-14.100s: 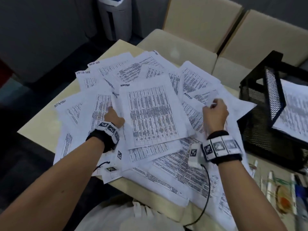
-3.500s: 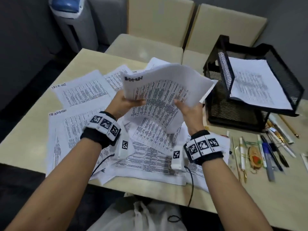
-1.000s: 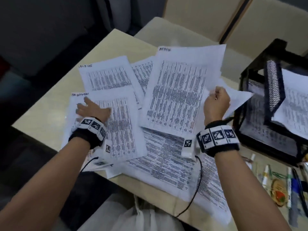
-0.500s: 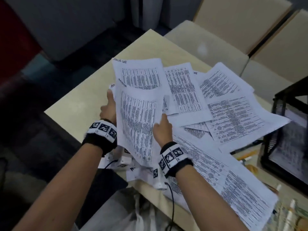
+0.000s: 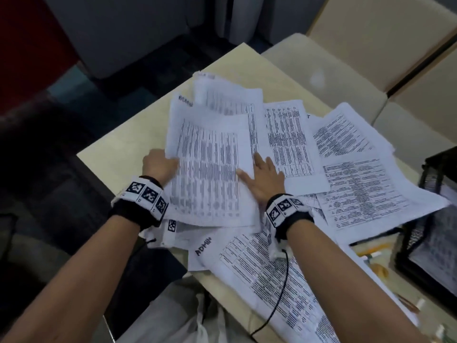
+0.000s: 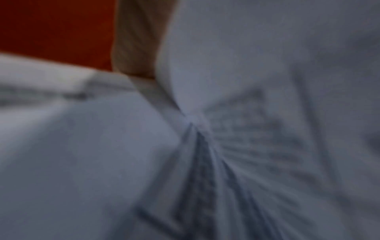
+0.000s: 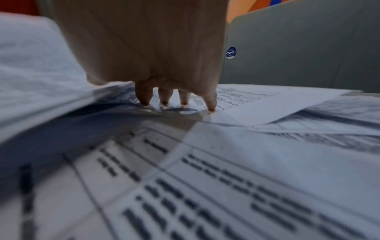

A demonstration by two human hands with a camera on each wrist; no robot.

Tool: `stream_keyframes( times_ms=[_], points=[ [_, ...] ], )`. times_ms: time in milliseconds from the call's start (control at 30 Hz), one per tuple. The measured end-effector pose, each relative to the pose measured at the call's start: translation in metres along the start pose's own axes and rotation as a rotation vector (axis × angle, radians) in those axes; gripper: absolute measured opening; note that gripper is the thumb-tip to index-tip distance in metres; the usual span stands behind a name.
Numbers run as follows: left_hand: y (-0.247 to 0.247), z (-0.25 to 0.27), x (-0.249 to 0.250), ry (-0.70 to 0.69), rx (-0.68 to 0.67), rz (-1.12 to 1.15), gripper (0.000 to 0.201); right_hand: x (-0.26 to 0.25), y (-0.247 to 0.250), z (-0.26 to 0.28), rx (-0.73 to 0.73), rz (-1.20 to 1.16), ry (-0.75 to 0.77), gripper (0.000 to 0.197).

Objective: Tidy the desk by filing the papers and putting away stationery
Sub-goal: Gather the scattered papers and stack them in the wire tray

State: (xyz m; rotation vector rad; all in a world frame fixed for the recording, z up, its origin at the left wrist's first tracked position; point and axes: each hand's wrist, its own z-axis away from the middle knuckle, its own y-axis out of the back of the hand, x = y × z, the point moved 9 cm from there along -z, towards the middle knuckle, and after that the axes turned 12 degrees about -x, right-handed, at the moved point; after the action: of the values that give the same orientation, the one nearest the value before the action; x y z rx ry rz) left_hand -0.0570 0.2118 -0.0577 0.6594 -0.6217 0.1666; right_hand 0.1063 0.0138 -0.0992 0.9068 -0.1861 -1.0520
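Paper-gathering step: the left hand (image 5: 158, 167) grips a sheaf of papers (image 5: 210, 174) at its left edge, the right hand (image 5: 265, 178) lies flat beside it (fingers straight). Next, square them and carry them to the wire tray (image 5: 430, 219) across the counter (image 5: 118, 154).

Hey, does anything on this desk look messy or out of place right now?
Yes. White printed sheets lie fanned crookedly across the beige desk, one overhanging its near edge. The left hand grips a misaligned stack.
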Motion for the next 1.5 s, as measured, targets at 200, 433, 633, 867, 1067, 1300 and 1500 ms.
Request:
stream_keyframes(
  times_ms=[200, 433, 633, 867, 1067, 1300, 1500],
  points=[
    [0.102, 0.042, 0.092, -0.384, 0.498, -0.025, 0.034, 0.005, -0.002, 0.013, 0.023, 0.011, 0.03, 0.065],
    [0.145, 0.076, 0.187, -0.834, 0.505, 0.486, 0.008, 0.006, -0.015, 0.033, -0.031, 0.278, 0.02, 0.052],
    [0.033, -0.009, 0.143, -0.379, 0.156, 0.382, 0.011, 0.067, 0.059, 0.048, 0.368, -0.341, -0.016, 0.028],
    [-0.039, -0.046, 0.058, 0.005, 0.008, -0.076, 0.041, 0.151, 0.068, 0.017, 0.326, -0.656, -0.29, 0.046],
    [-0.076, -0.038, 0.066, -0.165, -0.099, 0.119, 0.05, 0.062, 0.028, 0.007, 0.104, -0.795, -0.1, 0.046],
    [-0.068, -0.037, 0.053, -0.178, -0.211, 0.358, 0.122, 0.042, 0.063, 0.056, 0.365, -0.728, 0.063, 0.034],
    [-0.043, 0.043, 0.158, -0.679, -0.444, 0.656, 0.084, 0.054, 0.126, 0.148, 0.67, -1.013, 0.325, 0.015]
  ],
)
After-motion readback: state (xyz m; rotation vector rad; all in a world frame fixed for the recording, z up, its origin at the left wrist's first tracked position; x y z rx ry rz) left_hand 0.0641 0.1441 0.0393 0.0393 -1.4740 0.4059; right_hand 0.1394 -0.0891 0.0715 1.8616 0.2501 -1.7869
